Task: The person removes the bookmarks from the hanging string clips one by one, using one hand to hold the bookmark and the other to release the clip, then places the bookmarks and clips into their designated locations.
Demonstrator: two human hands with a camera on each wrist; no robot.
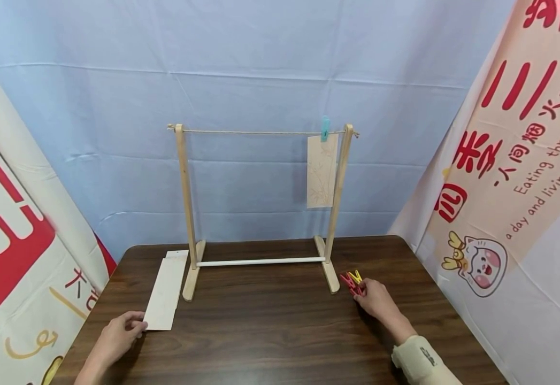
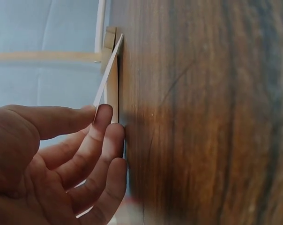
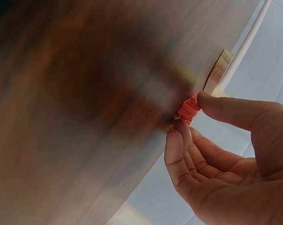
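At the table's left, my left hand [image 1: 118, 334] pinches the near corner of the top white card [image 1: 164, 299] between thumb and fingers. In the left wrist view that card [image 2: 108, 70] is edge-on, its near end tilted up. At least one more card [image 1: 177, 254] lies under it. On the right, my right hand [image 1: 378, 302] has thumb and fingertips on a red clothespin [image 3: 189, 108]. Beside it lie another red clothespin [image 1: 347, 279] and a yellow clothespin [image 1: 355, 276]. A patterned card [image 1: 321, 171] hangs from the string under a teal clothespin [image 1: 325, 129].
A wooden stand [image 1: 187, 198] with a string [image 1: 255, 132] along its top and a white crossbar [image 1: 260, 262] low down is at the table's back. Blue cloth [image 1: 255, 69] hangs behind it, and printed banners [image 1: 511, 160] flank the brown table [image 1: 260, 331].
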